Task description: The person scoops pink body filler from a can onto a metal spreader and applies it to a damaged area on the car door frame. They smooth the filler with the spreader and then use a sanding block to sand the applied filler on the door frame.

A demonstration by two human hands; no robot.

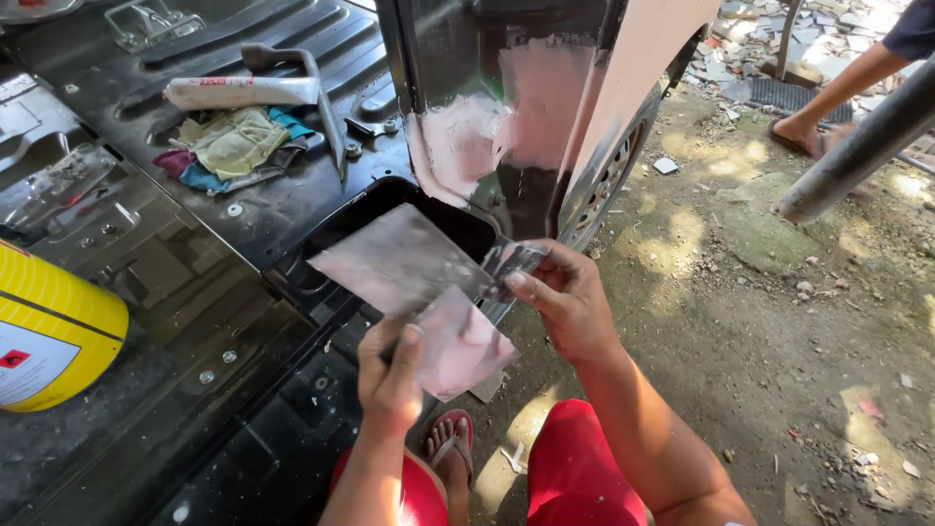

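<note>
1. Head view: your left hand (392, 375) is closed around a flat spreader (458, 343) smeared with pinkish filler, thumb on top, the blade pointing up and to the right
2. Your right hand (565, 297) pinches a second, smaller blade (513, 261) between thumb and fingers, and its edge touches the left spreader's upper corner
3. Both blades sit over the edge of the black car floor (243, 321), just above a flat board (394, 258) coated in the same pink mix, which lies across a dark recess
4. Filler is already spread on the body panel (506, 117) above; the patch looks uneven at its edges
5. Risk: I judge the mix could stiffen on the blades while you scrape one against the other, and then drag lumps into the patch
6. Risk: a slip of the pinched blade could drop filler on your sandalled foot (453, 443) or the dirt ground (760, 321), and grit picked up there would scratch the finish
7. Risk: the board looks only loosely rested over the recess, so a knock from either hand could tip it in
8. The yellow can (49, 336) and the rags (234, 146) lie well apart on the floor, clear of your hands
</note>
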